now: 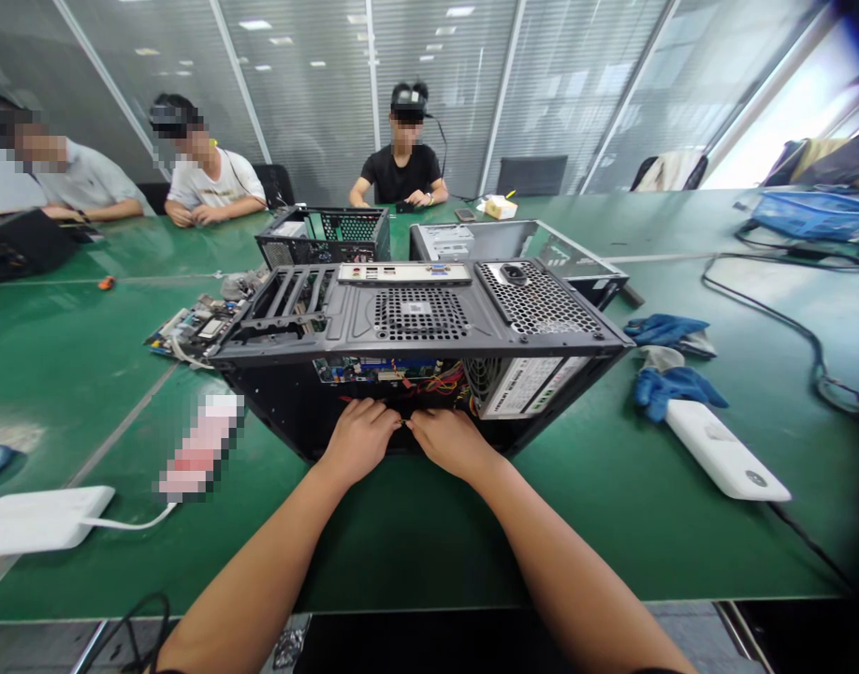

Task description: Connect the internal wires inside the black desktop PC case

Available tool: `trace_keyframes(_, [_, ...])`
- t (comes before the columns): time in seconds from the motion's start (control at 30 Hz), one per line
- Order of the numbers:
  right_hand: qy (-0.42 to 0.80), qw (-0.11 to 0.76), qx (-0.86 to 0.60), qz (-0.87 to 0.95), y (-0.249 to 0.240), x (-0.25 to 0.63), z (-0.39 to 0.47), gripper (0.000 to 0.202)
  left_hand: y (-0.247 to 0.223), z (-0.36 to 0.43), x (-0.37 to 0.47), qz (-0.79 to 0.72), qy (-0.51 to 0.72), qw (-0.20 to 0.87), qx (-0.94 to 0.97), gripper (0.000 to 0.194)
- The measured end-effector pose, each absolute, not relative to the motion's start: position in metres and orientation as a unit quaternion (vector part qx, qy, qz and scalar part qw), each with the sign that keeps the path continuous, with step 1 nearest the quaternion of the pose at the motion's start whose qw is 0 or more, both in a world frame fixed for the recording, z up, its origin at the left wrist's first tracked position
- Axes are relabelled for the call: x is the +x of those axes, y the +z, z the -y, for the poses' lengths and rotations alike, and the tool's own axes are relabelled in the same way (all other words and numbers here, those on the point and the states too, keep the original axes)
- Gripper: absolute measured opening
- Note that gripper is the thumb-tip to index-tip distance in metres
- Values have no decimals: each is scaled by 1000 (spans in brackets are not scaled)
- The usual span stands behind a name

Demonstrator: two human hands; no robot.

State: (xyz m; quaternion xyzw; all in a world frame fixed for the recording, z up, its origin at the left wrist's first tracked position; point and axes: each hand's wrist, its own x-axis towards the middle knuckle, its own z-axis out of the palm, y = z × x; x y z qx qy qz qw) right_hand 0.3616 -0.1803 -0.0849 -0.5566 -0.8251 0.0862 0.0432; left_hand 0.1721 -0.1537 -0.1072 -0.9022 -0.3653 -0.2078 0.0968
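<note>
A black computer case lies in front of me, its rear panel facing up and its open side towards me. Inside show a blue circuit board, a bundle of coloured cables and a power supply with a white label. At the lower edge of the opening, my left hand and my right hand meet with fingers closed. A tiny brass-coloured bit shows between their fingertips; its kind is too small to make out.
Two more case frames stand behind. Loose circuit boards lie to the left, near a white power bank cabled to a blurred phone. Blue gloves and another white power bank lie right. Several people sit across the green table.
</note>
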Motion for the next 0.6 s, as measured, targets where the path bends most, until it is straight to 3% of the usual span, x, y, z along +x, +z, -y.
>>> trace_keyframes(0.6, [69, 20, -560, 825, -83, 361, 180, 34, -110, 151, 172, 367, -230, 40, -900, 17])
